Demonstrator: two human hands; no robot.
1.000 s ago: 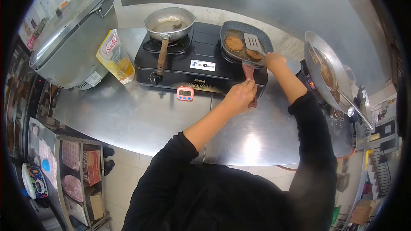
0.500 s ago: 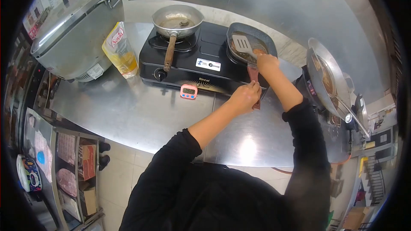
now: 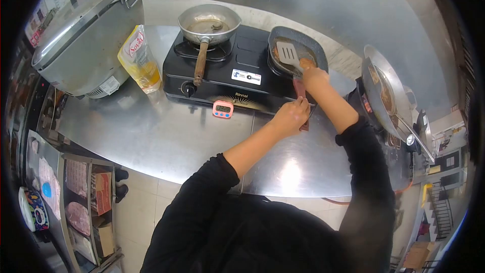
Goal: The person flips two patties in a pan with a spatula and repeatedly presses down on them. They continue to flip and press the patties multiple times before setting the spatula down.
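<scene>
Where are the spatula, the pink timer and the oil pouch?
spatula (image 3: 287,53), head view, on its slotted blade.
pink timer (image 3: 223,109), head view, on its display face.
oil pouch (image 3: 138,63), head view, on the middle of its yellow body.

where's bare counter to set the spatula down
Widest bare counter: below the timer, between oil pouch and left forearm. Smaller patch: between it and the right sleeve. Crowded: stove, and the right end by the wok. Left hand grips the pan handle, right hand the spatula.
</scene>
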